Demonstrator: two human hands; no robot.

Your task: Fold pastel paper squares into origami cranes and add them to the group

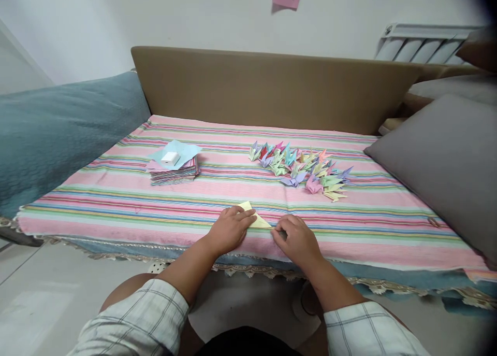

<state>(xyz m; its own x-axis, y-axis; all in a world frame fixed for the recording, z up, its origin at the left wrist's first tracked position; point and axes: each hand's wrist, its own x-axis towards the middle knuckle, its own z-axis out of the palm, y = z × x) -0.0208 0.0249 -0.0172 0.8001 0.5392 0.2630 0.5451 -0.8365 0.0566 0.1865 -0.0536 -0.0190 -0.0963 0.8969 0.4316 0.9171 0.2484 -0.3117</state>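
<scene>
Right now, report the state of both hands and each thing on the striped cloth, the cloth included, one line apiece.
Yellow paper: folded, tapering to a point
Left hand: laid over the paper
Right hand: fingertips together at the paper's pointed end
Paper cranes: folded, clustered together
Paper stack: piled, edges uneven
Blue sheet: on the stack
White block: resting on the blue sheet
Striped cloth: spread out
Gray cushion: tilted

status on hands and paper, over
Left hand on yellow paper, right hand at its pointed end. Paper folded, on striped cloth. Paper cranes and paper stack farther back, apart from both hands.
</scene>
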